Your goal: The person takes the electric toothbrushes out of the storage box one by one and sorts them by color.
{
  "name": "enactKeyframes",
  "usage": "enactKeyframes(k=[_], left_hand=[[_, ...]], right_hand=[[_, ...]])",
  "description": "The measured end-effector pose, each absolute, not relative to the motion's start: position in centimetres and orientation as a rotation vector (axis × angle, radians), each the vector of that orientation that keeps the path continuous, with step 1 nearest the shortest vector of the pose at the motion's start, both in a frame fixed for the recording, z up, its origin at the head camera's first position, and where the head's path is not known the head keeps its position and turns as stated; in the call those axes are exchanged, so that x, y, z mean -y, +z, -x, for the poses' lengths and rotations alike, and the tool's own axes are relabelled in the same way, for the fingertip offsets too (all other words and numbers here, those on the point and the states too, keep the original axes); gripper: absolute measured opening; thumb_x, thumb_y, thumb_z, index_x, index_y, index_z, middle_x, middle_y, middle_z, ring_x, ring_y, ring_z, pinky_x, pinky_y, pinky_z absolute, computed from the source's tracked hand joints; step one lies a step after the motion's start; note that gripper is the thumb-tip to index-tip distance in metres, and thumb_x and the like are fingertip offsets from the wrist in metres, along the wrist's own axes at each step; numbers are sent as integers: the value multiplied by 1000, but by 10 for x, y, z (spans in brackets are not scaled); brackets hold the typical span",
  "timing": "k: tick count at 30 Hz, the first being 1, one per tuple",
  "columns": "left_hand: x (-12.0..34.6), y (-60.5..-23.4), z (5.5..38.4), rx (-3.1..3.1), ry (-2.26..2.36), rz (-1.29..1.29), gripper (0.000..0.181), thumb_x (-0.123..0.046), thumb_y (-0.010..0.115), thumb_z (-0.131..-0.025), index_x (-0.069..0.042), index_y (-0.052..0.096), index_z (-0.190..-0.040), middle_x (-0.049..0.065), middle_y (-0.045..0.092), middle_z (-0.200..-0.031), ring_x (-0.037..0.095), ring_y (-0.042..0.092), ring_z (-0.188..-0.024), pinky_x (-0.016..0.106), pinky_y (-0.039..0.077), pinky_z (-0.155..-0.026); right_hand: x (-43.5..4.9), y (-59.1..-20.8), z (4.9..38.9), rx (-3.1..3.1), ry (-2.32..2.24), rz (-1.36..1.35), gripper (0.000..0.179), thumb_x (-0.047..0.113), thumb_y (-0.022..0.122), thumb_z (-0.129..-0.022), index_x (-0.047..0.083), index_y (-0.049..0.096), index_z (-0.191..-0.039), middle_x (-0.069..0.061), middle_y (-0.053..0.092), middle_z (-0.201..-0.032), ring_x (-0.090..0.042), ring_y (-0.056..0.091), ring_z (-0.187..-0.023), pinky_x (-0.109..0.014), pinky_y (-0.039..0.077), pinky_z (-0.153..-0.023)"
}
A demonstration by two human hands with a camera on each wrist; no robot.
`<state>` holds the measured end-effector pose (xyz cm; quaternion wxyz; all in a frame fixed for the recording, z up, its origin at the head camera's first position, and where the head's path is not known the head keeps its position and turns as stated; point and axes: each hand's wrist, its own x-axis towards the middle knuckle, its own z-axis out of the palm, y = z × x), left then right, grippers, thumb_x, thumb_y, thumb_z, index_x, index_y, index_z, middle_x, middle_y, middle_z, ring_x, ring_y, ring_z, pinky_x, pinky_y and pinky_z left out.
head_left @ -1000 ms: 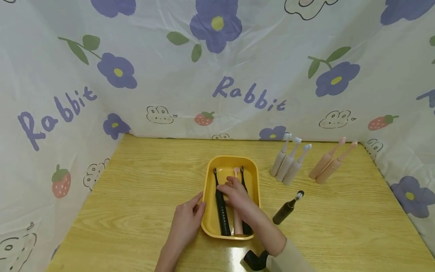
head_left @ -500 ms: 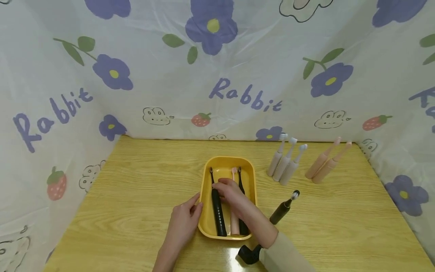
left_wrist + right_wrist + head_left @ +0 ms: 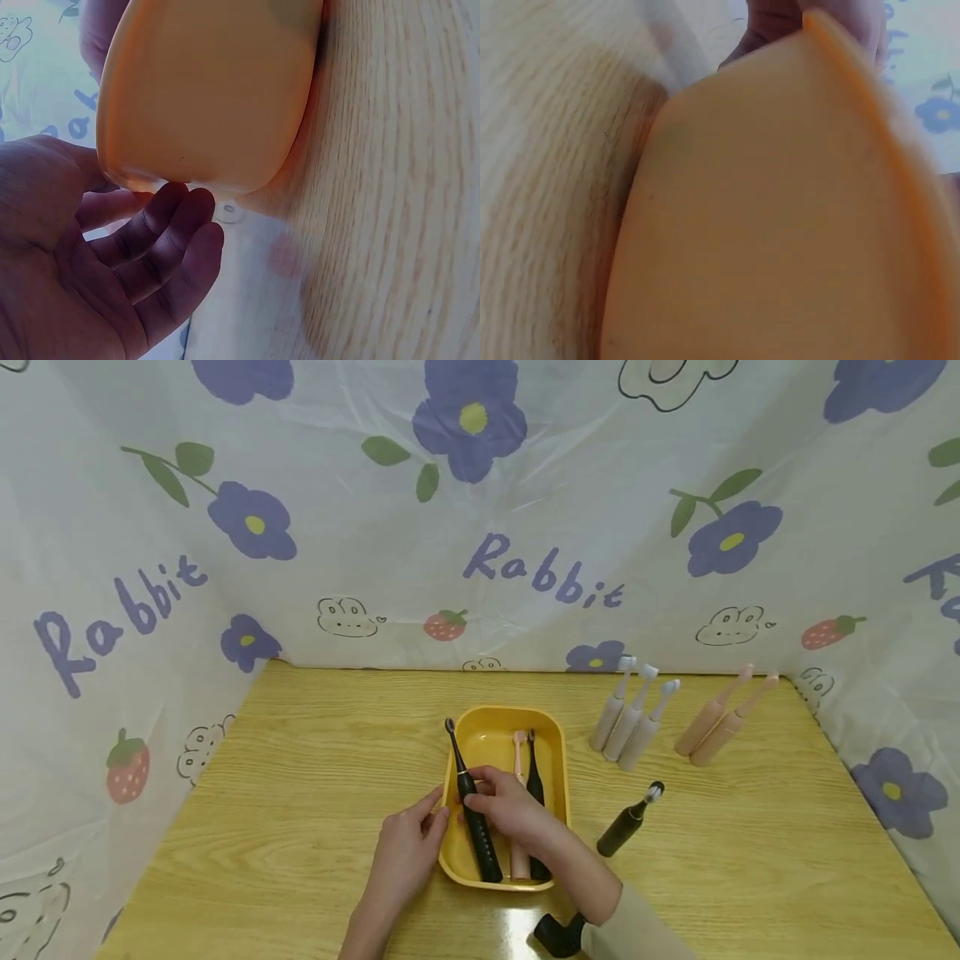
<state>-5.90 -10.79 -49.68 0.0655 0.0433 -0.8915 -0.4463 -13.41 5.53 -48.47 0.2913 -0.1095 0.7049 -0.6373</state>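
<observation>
My right hand (image 3: 506,806) pinches a black electric toothbrush (image 3: 482,839) over the left side of a yellow tray (image 3: 558,752). Its brush head is lifted past the tray's left rim, and its lower end is by the front of the tray. Inside the tray, a pink electric toothbrush (image 3: 519,860) and another black one (image 3: 533,772) lie side by side, partly hidden by my right hand and forearm. My left hand (image 3: 405,847) holds the tray's left edge; the left wrist view shows its curled fingers (image 3: 184,262) against the tray wall.
Three pale toothbrushes (image 3: 626,731) and two pink toothbrushes (image 3: 720,727) stand upright at the back right. A black toothbrush (image 3: 622,828) stands right of the tray. Near my right sleeve lies a black object (image 3: 555,935), partly covered. Patterned cloth (image 3: 360,527) encloses the wooden table.
My right hand has taken hold of the left black toothbrush in the tray and lifted its brush head up and leftward over the rim. My left hand stays at the tray's edge.
</observation>
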Motion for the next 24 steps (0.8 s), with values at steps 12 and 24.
enactKeyframes(k=[12,24], left_hand=[[109,-498,59,2680,-1368,-114,37,-11,62,-103,3,63,-137,2,67,-76,9,54,-61,24,44,-53],[107,-496,57,2662,-1375,-102,37,-10,62,-102,3,63,-137,1,67,-75,9,53,-61,24,46,-55]], right_hand=[[-72,-463,111,-2253,-1669,542,45,5,66,-98,-4,54,-141,-19,66,-118,-31,68,-101,-43,57,-80],[-94,-427,78,-2257,-1937,568,42,-1,69,-95,1,58,-135,-13,69,-117,-28,66,-108,-32,58,-82]])
